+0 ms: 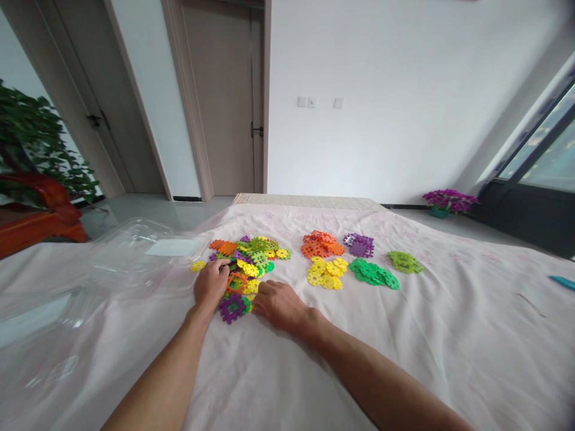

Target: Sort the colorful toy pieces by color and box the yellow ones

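Note:
A mixed pile of flat plastic interlocking pieces lies on the cloth in front of me, in orange, purple, yellow and green. At the pile's left side is my left hand, its fingers bent together over the pieces; what they grip is hidden. My right hand is closed at the near right edge, fingertips down by yellow and green discs, and I cannot make out what is in it. Between the hands lies a purple square piece, with an orange square frame just beyond it.
Sorted heaps stand to the right: orange squares, yellow discs, purple squares, green discs and light green pieces. Clear plastic containers occupy the left side. A blue object rests at the far right of the pale cloth.

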Demonstrator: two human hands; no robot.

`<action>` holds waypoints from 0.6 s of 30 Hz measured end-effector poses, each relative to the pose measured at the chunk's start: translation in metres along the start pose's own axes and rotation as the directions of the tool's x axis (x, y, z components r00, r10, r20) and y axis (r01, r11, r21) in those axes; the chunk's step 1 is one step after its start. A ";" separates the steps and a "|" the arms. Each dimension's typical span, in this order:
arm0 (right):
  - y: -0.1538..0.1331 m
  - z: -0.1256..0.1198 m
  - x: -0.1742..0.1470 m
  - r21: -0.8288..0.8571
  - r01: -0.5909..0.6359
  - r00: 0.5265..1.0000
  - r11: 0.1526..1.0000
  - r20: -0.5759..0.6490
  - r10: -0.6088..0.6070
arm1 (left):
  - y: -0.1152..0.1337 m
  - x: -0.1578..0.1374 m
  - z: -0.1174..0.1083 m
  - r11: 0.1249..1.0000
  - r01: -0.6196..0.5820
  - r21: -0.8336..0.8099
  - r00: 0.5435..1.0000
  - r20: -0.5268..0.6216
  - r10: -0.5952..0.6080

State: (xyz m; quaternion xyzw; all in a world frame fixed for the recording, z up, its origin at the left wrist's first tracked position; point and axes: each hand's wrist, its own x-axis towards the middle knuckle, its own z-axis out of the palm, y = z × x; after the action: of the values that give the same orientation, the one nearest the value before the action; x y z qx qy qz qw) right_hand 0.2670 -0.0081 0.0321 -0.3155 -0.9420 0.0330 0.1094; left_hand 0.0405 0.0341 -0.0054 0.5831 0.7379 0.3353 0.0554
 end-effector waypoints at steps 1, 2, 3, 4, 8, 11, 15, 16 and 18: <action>0.000 0.000 -0.001 0.001 -0.006 1.000 1.000 -0.002 0.006 | 0.000 0.000 0.000 1.000 -0.001 0.000 1.000 -0.001 0.001; 0.001 0.000 -0.001 0.006 -0.015 1.000 1.000 -0.007 0.015 | 0.001 0.000 0.000 1.000 -0.003 -0.002 1.000 -0.003 0.003; 0.001 -0.001 -0.002 0.011 -0.025 1.000 1.000 -0.012 0.025 | 0.001 -0.001 -0.001 1.000 -0.004 -0.003 1.000 -0.004 0.004; 0.001 -0.001 -0.002 0.013 -0.032 0.999 0.999 -0.016 0.032 | 0.001 -0.001 -0.001 1.000 -0.004 -0.005 1.000 -0.003 0.004; 0.000 -0.003 0.000 -0.032 -0.002 1.000 0.999 0.015 0.002 | 0.003 -0.001 -0.001 1.000 -0.002 -0.006 1.000 0.005 0.002; 0.000 0.000 0.002 -0.067 0.038 0.999 0.997 0.020 -0.037 | 0.002 0.000 -0.001 1.000 -0.008 -0.004 1.000 0.004 0.008; 0.004 0.009 0.001 -0.082 0.081 0.996 0.993 -0.039 -0.085 | 0.001 0.000 0.000 1.000 -0.008 -0.007 1.000 0.004 0.008; 0.006 0.011 0.001 -0.079 0.078 0.995 0.994 -0.063 -0.083 | 0.001 0.000 0.000 1.000 -0.005 -0.008 1.000 0.005 0.005; 0.009 0.012 0.000 -0.056 0.039 0.993 0.998 -0.110 -0.045 | 0.000 0.000 0.000 1.000 -0.001 -0.008 1.000 0.004 0.001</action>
State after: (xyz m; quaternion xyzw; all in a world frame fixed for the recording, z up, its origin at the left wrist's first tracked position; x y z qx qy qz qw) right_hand 0.2698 -0.0006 0.0195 -0.2996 -0.9415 -0.0125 0.1537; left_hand 0.0410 0.0345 -0.0055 0.5839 0.7361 0.3372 0.0593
